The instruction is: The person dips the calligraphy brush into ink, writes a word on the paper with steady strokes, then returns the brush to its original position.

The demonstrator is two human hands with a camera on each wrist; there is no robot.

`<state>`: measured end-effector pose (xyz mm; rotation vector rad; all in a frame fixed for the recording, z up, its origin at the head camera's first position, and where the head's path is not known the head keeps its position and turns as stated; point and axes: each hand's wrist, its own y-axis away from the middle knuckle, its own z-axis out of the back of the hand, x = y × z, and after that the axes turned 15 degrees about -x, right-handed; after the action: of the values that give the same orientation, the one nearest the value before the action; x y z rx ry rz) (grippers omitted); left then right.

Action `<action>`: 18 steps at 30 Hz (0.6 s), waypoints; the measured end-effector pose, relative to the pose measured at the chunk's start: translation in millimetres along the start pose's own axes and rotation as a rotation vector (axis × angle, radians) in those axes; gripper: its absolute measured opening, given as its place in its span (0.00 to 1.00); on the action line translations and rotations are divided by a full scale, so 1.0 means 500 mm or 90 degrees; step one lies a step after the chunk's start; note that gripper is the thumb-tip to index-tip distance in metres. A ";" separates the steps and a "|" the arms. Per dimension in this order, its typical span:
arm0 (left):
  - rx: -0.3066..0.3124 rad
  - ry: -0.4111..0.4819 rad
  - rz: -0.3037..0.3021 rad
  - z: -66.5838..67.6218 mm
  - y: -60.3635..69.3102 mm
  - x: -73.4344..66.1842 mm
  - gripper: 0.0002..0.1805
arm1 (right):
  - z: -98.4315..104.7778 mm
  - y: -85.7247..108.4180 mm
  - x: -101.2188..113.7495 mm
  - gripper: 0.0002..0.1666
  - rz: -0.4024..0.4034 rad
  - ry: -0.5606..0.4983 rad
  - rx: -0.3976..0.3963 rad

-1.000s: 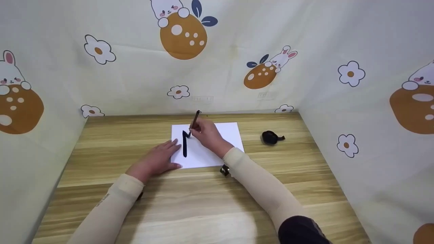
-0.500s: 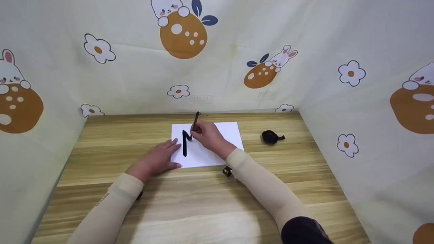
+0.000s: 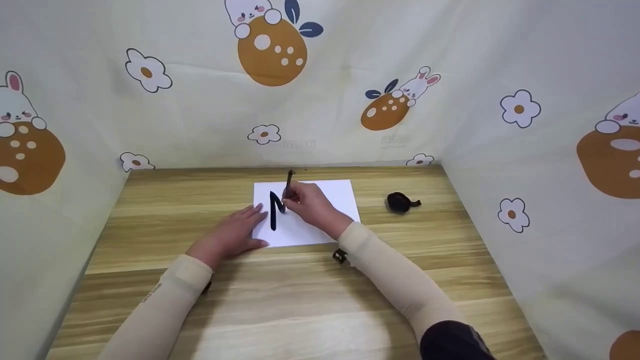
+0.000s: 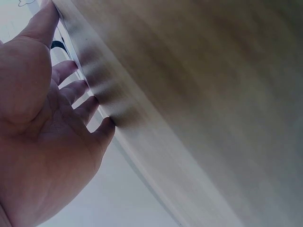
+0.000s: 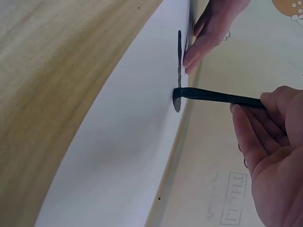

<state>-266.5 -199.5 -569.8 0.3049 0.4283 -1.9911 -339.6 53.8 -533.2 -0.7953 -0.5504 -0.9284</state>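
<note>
Head view shows the right hand (image 3: 312,202) pinching the brush (image 3: 289,182) in its grip, tip down on the paper (image 3: 305,232), probably for control, while the left hand (image 3: 231,234), grasping nothing, rests on the paper's nine o'clock edge, seemingly steadying it against the surface (image 3: 280,300).

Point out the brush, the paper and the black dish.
Brush (image 5: 218,97): right wrist view, middle of the visible handle.
Paper (image 3: 295,230): head view, its bare lower part.
Black dish (image 3: 398,202): head view, middle of its bowl.

Wood-grain desk (image 3: 125,240) boxed on three sides by pale cloth walls (image 3: 200,110) printed with rabbits (image 3: 415,90), flowers (image 3: 520,108) and brown-orange ovals (image 3: 272,57), soft glare (image 3: 320,337) up front.
</note>
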 end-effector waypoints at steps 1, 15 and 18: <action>0.001 0.001 0.001 0.001 -0.001 -0.001 0.47 | 0.001 0.001 0.000 0.04 0.001 0.001 0.003; -0.003 -0.006 -0.002 -0.003 0.000 0.001 0.48 | 0.016 0.025 0.008 0.03 0.000 -0.025 0.042; -0.004 -0.006 -0.003 -0.003 0.000 0.000 0.48 | 0.018 0.030 0.009 0.03 0.009 -0.028 0.047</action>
<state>-266.5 -199.1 -571.2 0.2916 0.4295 -1.9955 -325.1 64.5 -530.0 -0.7538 -0.6127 -0.8752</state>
